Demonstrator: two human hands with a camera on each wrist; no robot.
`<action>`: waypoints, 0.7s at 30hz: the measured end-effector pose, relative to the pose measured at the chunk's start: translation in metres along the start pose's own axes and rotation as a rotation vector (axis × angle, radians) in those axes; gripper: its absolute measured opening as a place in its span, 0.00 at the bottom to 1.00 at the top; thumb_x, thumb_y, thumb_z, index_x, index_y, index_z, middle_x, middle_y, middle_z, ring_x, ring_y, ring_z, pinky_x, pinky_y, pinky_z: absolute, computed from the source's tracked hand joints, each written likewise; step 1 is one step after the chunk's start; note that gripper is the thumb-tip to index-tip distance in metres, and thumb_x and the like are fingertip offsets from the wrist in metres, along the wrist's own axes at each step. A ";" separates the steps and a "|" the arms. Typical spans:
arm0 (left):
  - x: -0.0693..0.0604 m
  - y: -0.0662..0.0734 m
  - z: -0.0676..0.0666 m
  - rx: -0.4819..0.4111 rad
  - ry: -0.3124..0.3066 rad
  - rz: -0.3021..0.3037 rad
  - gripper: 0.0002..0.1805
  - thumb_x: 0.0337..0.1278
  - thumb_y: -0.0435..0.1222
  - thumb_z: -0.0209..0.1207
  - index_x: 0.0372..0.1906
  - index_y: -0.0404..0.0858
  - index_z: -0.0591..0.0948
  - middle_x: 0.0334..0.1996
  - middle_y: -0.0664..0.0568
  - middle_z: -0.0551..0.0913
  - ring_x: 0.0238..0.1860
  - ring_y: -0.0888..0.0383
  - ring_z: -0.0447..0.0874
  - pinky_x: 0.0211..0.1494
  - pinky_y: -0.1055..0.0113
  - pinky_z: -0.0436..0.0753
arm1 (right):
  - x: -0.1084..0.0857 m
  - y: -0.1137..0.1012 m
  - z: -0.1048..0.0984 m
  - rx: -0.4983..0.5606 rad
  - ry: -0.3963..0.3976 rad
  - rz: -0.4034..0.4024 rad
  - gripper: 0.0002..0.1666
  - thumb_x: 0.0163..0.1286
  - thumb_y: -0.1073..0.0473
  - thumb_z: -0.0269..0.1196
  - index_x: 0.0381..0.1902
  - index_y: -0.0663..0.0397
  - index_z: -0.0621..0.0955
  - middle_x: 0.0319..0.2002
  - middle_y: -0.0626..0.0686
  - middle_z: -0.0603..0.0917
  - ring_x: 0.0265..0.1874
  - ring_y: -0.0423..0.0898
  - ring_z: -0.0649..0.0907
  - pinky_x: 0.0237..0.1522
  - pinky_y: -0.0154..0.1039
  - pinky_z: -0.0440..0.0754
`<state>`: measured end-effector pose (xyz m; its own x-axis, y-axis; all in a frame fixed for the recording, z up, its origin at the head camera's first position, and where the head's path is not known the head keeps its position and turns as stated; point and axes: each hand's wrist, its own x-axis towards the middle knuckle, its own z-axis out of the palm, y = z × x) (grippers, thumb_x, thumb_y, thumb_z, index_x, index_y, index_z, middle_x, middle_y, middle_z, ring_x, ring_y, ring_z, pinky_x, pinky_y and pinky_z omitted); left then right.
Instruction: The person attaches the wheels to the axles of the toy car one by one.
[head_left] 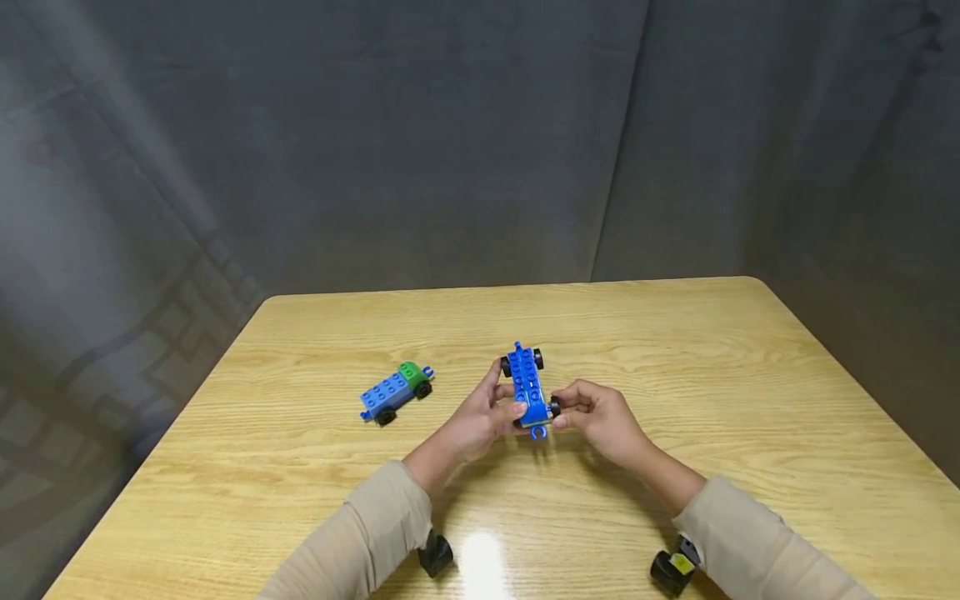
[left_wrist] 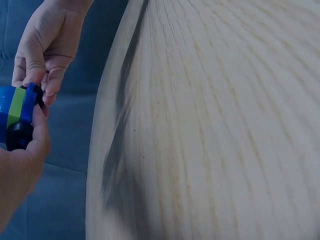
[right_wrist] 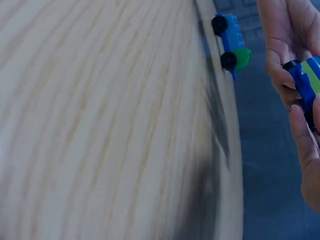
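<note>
A blue toy car with studs on top and black wheels is held above the table, tilted. A hook-like coupling sticks out from its near end. My left hand grips the car from the left side, thumb on the near end of its body. With thumb and fingers, my right hand pinches the black wheel at the car's near right corner. In the left wrist view, a lime green stripe shows on the car. Part of its underside is hidden by the hands.
Left of the hands, a second toy car, light blue with a green front block, stands on the wooden table. Grey cloth hangs behind the table. Black wrist devices show under both sleeves.
</note>
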<state>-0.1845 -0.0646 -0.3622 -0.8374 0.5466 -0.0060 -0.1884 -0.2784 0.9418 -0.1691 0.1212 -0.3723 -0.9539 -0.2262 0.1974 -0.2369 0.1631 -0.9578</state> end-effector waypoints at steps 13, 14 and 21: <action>0.001 0.010 0.003 0.047 -0.070 0.009 0.43 0.54 0.20 0.43 0.64 0.40 0.28 0.52 0.34 0.60 0.39 0.57 0.74 0.50 0.49 0.69 | 0.000 -0.007 0.000 0.020 -0.046 -0.028 0.13 0.50 0.76 0.60 0.36 0.76 0.74 0.33 0.66 0.78 0.29 0.46 0.80 0.33 0.36 0.79; 0.001 0.012 0.004 0.046 -0.071 0.003 0.44 0.54 0.20 0.43 0.65 0.41 0.28 0.52 0.35 0.59 0.39 0.57 0.74 0.50 0.49 0.68 | 0.000 -0.009 -0.001 0.010 -0.054 -0.026 0.13 0.50 0.76 0.59 0.36 0.76 0.74 0.33 0.66 0.78 0.30 0.48 0.80 0.33 0.35 0.79; 0.004 0.009 -0.001 0.020 -0.042 -0.049 0.49 0.46 0.17 0.48 0.66 0.44 0.32 0.46 0.42 0.65 0.38 0.57 0.76 0.43 0.60 0.76 | -0.004 -0.001 -0.007 0.071 -0.170 0.018 0.17 0.54 0.73 0.57 0.41 0.78 0.70 0.38 0.68 0.75 0.34 0.48 0.79 0.38 0.42 0.77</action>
<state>-0.1896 -0.0658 -0.3539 -0.8048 0.5923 -0.0385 -0.2183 -0.2350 0.9472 -0.1662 0.1287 -0.3702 -0.9116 -0.3836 0.1478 -0.2006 0.1012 -0.9744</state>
